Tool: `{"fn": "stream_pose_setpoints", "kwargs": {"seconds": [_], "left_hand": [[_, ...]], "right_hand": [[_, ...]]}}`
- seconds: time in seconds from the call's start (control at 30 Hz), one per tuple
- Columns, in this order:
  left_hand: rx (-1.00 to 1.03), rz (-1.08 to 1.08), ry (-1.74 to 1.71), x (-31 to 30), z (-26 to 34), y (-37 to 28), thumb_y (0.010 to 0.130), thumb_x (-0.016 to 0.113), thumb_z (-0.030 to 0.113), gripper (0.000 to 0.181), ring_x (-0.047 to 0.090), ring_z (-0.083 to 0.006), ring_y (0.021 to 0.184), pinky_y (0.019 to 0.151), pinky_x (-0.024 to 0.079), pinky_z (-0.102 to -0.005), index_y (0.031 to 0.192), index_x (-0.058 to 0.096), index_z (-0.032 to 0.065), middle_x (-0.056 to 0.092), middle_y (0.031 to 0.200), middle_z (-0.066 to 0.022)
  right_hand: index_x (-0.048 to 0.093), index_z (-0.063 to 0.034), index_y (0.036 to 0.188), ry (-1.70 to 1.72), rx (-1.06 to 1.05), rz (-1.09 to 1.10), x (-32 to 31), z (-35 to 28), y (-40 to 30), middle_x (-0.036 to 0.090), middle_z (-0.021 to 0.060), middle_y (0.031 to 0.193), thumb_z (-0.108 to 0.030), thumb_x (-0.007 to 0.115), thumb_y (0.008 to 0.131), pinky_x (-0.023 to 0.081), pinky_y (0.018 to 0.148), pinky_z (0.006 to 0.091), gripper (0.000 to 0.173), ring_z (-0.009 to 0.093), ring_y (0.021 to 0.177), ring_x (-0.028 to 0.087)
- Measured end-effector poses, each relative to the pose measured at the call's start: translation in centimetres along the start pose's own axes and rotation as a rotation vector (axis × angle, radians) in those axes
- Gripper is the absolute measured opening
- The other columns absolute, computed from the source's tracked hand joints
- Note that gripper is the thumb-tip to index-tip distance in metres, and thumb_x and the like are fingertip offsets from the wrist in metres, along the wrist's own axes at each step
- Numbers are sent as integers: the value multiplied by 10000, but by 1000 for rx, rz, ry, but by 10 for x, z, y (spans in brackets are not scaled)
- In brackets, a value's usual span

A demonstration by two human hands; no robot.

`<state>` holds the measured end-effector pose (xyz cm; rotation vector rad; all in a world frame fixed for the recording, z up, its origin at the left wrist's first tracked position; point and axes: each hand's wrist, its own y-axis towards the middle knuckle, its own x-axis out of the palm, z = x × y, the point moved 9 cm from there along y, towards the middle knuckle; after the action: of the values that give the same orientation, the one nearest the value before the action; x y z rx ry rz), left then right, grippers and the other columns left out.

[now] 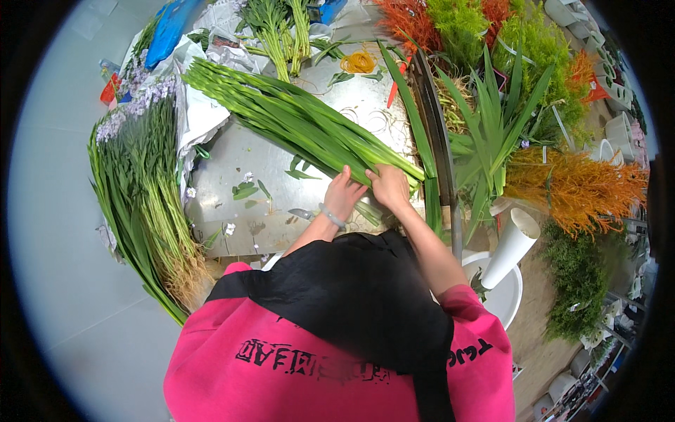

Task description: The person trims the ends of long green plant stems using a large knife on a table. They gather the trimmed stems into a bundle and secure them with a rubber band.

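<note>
A long bunch of green gladiolus stems (295, 118) lies slantwise over the metal tabletop (221, 174), its budded tips at the far left and its pale cut ends near me at the right. Around the stems by those cut ends closes my right hand (389, 185). My left hand (341, 196), with a pale bangle at the wrist, grips the near edge of the same bunch; part of its fingers is hidden by leaves. Just left of that wrist lies a knife (301, 213). Loose leaves (245, 191) and small pale blossoms are scattered beside it.
Bundled lilac-flowered stems (158, 147) fill the table's left side. Yellow rubber bands (358, 62) lie at the back. A dark metal rail (435, 126) borders the right, with upright sword-shaped leaves (490, 116) and orange foliage (575, 179) beyond. A white bucket (509, 303) stands low right.
</note>
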<state>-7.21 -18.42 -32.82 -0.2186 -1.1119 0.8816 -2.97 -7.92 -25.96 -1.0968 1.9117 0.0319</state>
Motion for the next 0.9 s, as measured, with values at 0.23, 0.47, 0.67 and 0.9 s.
{"fn": "stream_pose_setpoints", "kwargs": {"seconds": [0.23,0.47,0.67,0.9], "left_hand": [[17,54,83,-18,-2,7,841,494,304,277,498,-195,924,787,397,-313,977,457,66,526,992,-53],[50,208,-66,-26,19,1,835,509,249,201,502,-177,862,751,410,-305,924,481,71,523,904,-35],[151,101,-4,-24,21,4,835,511,169,136,503,-146,810,679,422,-254,888,471,50,517,882,-43],[230,148,66,-17,31,-1,818,519,92,88,512,-128,701,611,435,-230,854,467,31,527,793,-45]], "right_hand": [[603,-8,817,97,114,-131,25,24,16,585,212,782,-303,555,752,426,699,405,306,356,784,558],[595,-39,875,-70,-142,-54,3,-9,-8,590,183,811,-250,526,764,428,703,419,248,347,794,552],[589,-15,913,36,-157,-5,12,-13,11,580,213,833,-276,571,737,426,718,398,315,348,809,551],[560,42,959,400,50,-210,50,32,37,588,217,868,-244,596,734,418,726,360,366,309,824,571]]}}
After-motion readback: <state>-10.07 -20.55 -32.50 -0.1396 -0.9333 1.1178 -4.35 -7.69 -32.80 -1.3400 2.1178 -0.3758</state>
